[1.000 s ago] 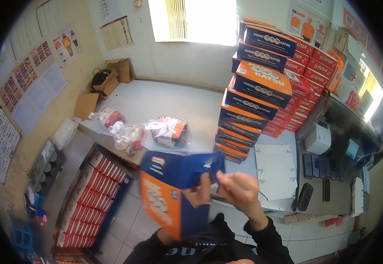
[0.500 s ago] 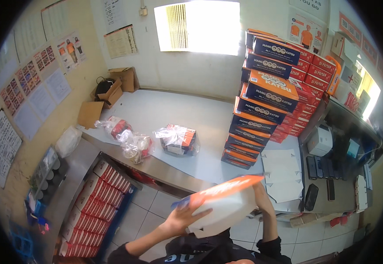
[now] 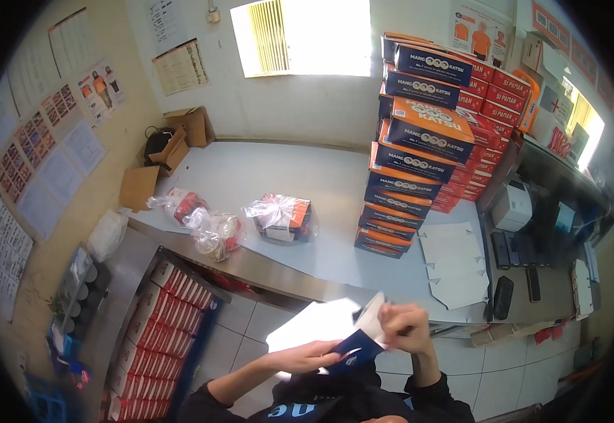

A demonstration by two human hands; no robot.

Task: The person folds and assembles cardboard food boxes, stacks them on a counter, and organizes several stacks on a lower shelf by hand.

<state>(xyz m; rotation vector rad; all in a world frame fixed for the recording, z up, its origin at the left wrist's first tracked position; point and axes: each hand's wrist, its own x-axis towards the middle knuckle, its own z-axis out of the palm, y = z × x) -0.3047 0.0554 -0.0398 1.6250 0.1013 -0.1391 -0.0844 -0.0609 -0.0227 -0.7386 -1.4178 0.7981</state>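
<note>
While the left hand (image 3: pixel 305 358) lies across the near side of a navy-and-white folding carton (image 3: pixel 355 352), the right hand (image 3: pixel 405 328) works the other end. The left's fingers are pressed together, tips reaching onto the navy panel; whether the thumb grips from beneath, I cannot tell. Over on the right, the fingers are curled in tight, pinching the carton's raised edge. And the carton itself? Up in the air, right in front of the black top (image 3: pixel 335 395), above the tiled floor (image 3: pixel 216 352) and just short of the counter (image 3: pixel 335 197), its white inner face bright and a bit blurred.

Out on that counter, a clear plastic bag (image 3: pixel 278 209) wraps an orange-and-navy carton, with two more see-through bundles to its left showing red and white. To the right rises a tall stack of orange-and-navy cartons (image 3: pixel 411 156), with red cartons (image 3: pixel 502 106) piled close behind, and white cardboard sheets (image 3: pixel 455 264) lie flat near its foot. Farther right sits a white boxy machine (image 3: pixel 512 209). Down at lower left, rows of red-and-white cartons (image 3: pixel 157 338) fill the space under the side counter!
</note>
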